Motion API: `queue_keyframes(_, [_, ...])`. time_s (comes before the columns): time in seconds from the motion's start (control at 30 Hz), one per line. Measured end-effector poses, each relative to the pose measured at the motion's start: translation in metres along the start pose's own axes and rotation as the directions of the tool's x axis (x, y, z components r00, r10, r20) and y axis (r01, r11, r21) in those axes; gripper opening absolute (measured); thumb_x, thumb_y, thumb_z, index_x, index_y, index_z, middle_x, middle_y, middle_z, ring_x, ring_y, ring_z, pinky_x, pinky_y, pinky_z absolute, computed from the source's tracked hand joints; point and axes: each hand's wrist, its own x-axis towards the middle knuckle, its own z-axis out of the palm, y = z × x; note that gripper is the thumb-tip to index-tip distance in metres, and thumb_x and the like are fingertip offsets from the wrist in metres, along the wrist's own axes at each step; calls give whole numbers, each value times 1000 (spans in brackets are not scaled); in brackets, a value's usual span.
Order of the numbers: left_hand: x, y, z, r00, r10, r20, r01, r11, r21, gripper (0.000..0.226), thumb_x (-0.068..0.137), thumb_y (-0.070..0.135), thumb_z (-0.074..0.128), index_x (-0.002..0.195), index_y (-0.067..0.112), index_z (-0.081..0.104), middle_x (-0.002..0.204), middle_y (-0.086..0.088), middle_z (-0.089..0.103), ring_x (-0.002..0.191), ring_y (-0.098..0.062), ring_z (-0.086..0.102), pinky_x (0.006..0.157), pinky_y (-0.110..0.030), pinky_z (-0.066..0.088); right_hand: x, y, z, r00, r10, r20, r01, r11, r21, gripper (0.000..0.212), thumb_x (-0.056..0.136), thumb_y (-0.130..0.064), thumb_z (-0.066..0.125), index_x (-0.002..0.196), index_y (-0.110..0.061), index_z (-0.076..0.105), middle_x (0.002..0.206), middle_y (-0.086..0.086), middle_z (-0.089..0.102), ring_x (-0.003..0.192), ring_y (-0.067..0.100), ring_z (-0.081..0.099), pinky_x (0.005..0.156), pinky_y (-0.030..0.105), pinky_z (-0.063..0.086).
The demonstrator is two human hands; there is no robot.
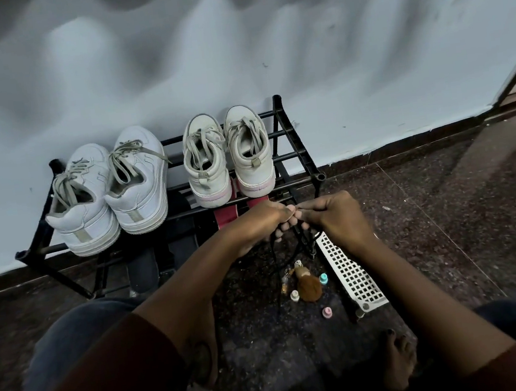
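Nearest to us is a bare foot (399,360) on the dark stone floor (450,219). A little further lie three small caps (327,312), a brown fuzzy charm (309,288) and, just beside them, a white lattice tray (349,275).

Above these things hangs the black cord (273,259). It drops from the hands down to the charm, so it is in the air in front of the rack, with its lower end on the floor. The left hand (263,224) and the right hand (335,218) meet at the fingertips. Both have curled fingers that pinch the cord between thumb and forefinger, close together. The cord is dark against a dark floor, so we cannot say surely how many strands there are.

We judge the cord to be very light, thin and limp. It will not keep any shape and it may tangle or slip through dry fingers. The best hold is a tight pinch with the fingertips near the point being worked, with a short length between the two hands. The hanging charm gives a small pull and may swing.

Behind the hands stands a black shoe rack (294,154) with a white pair of sneakers (112,194) and a cream pair (229,159). Behind it is the pale wall (231,51).
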Motion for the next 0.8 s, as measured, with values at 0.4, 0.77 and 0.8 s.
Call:
queue_keyframes(0.4, [4, -2, -19, 983, 57, -177, -79, 989, -123, 31, 100, 16, 42, 71, 10, 53, 60, 1, 42, 42, -5, 37, 53, -24, 33, 1, 42, 0, 982, 70, -175, -148, 861, -487, 20, 84, -7, 62, 67, 0, 70, 70, 23, 65, 68, 22, 62, 56, 18, 33])
queue_keyframes(0.77, [0, -9, -8, 994, 47, -99, -40, 996, 74, 30, 98, 20, 45, 72, 16, 59, 63, 4, 49, 54, -8, 41, 55, -21, 35, 7, 13, 23, 986, 143, 80, -162, 921, 353, 15, 87, 3, 57, 96, 10, 67, 63, 9, 64, 45, 6, 52, 41, 14, 39])
queue_keyframes(0.8, [-1, -10, -8, 994, 43, -97, -37, 997, 64, 31, 99, 21, 44, 72, 15, 59, 64, 4, 49, 55, -8, 41, 55, -21, 35, 7, 15, 22, 986, 150, 79, -167, 934, 315, 15, 86, 3, 58, 96, 12, 66, 62, 10, 60, 43, 5, 50, 42, 14, 39])
